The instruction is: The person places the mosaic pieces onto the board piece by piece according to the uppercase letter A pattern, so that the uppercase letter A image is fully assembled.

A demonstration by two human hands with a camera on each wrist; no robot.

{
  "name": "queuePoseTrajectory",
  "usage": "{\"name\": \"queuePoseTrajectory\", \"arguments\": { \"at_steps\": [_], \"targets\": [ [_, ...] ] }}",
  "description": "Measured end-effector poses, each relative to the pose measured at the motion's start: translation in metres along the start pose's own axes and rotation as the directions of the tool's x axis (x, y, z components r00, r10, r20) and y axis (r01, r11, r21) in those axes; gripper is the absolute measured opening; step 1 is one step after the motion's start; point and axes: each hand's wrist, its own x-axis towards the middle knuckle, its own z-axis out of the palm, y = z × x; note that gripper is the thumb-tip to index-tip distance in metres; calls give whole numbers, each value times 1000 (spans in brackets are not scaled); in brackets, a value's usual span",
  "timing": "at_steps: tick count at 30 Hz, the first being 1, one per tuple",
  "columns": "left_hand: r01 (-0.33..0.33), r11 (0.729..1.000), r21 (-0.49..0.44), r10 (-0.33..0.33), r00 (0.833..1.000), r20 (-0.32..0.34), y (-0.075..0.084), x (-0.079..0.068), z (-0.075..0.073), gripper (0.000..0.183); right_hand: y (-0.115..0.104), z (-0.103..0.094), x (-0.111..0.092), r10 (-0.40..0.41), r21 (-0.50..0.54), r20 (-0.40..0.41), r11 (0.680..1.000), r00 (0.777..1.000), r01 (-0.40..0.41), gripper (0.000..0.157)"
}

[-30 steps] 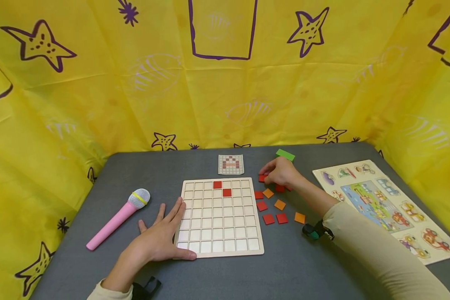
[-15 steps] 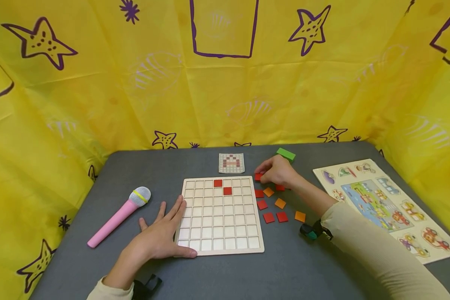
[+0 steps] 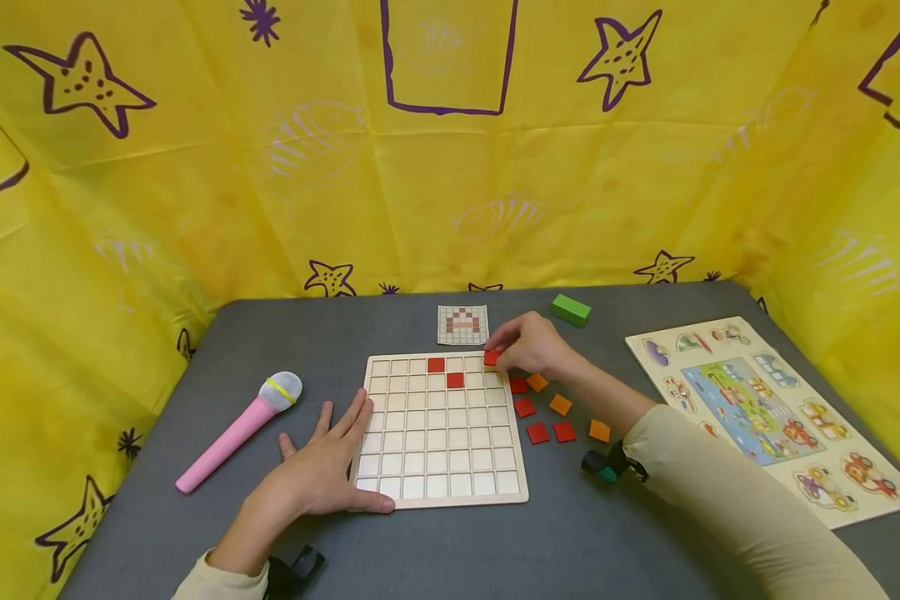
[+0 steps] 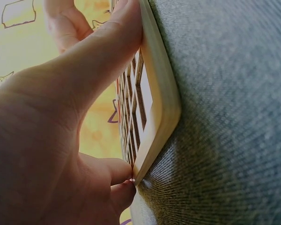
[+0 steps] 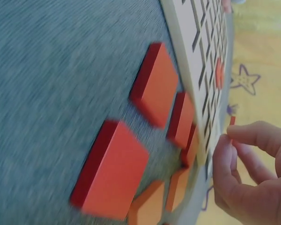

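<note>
A wooden grid board [image 3: 442, 442] lies on the grey table, with one red tile [image 3: 436, 365] in its top row and another red tile [image 3: 455, 380] in the second. My left hand [image 3: 318, 475] rests at the board's left side, its fingers spread along the edge and the thumb on the near corner. Thumb and fingers of my right hand [image 3: 534, 343] pinch a red square tile [image 3: 491, 357] over the board's far right corner. In the right wrist view only a thin edge of that tile [image 5: 232, 121] shows between the fingertips.
Loose red tiles [image 3: 537, 432] and orange tiles [image 3: 561, 404] lie right of the board. Behind it are a small pattern card [image 3: 462, 325] and a green block [image 3: 571, 310]. A pink toy microphone [image 3: 232, 437] lies left, a picture puzzle board [image 3: 765, 417] right.
My right hand has carried the pinched red tile left, from beside the board to over its far right corner. The left hand stays in place.
</note>
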Motion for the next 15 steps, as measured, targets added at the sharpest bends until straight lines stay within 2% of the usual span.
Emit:
{"name": "queuePoseTrajectory", "arguments": {
  "at_steps": [15],
  "targets": [
    [-3,1000,6,3,1000,-9,2,-1,0,145,-28,36,6,-40,76,56,996,998,36,27]
  ]
}}
